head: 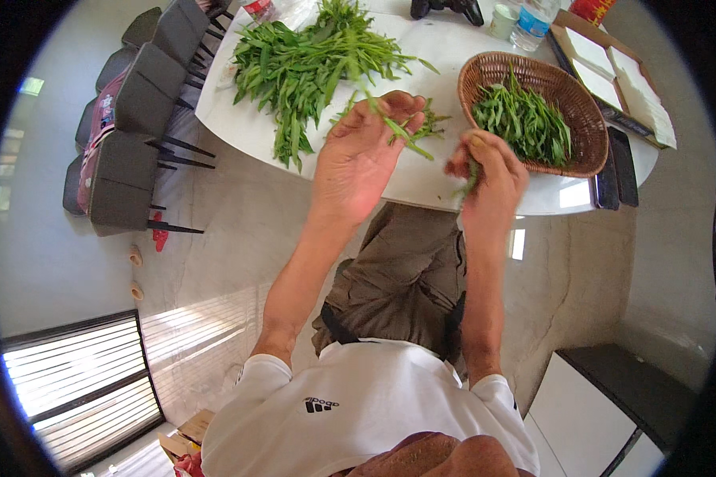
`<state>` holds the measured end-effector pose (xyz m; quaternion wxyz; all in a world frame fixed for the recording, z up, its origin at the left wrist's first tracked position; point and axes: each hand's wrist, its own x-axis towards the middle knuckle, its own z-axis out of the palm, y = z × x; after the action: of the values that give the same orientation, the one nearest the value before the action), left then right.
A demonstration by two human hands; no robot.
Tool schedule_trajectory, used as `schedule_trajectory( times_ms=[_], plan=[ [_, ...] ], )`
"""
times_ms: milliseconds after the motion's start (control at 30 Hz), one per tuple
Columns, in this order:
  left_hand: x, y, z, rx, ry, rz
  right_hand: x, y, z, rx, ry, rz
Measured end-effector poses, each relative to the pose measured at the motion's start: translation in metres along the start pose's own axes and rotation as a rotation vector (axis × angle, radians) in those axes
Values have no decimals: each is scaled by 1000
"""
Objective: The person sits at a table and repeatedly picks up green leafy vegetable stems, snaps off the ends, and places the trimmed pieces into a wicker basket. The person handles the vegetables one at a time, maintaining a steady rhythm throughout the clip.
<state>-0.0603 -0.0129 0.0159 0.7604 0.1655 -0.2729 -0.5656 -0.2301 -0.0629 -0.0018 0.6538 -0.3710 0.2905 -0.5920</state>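
My left hand [361,149] is raised over the table's near edge, its fingers closed around a green leafy stem [414,146] that pokes out on both sides. To its right, my right hand [495,170] pinches a small green sprig [472,176], blurred by motion. Beyond my left hand spreads a large heap of leafy greens [310,71] that looks like water spinach. A smaller bunch of stem pieces [435,122] lies partly hidden behind that hand. Just past my right hand, a brown wicker basket [593,137] holds plucked leaves [522,122].
At the back of the white table [250,134] are a game controller [447,9], a paper cup [503,22] and a plastic bottle [534,27]. A box of white napkins [590,59] and two dark phones [617,170] lie right. Grey chairs [125,179] stand left.
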Motion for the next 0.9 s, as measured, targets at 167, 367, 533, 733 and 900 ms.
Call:
schedule_trajectory(
  times_ms=[167, 367, 533, 733, 900],
  plan=[
    [6, 17, -5, -223, 50, -133, -15, -30, -4, -171, -18, -144],
    [9, 14, -14, -213, 88, -191, 1, -43, -21, -320, 78, -327],
    [12, 30, -34, 393, 104, -77, 15, -65, -40, -601, 151, -502],
    [19, 39, -31, 1791, -108, 484, 34, -88, -53, -856, 242, -675],
    [27, 39, -53, 2022, -259, 616, 53, -94, -68, -891, 230, -845]
  ],
)
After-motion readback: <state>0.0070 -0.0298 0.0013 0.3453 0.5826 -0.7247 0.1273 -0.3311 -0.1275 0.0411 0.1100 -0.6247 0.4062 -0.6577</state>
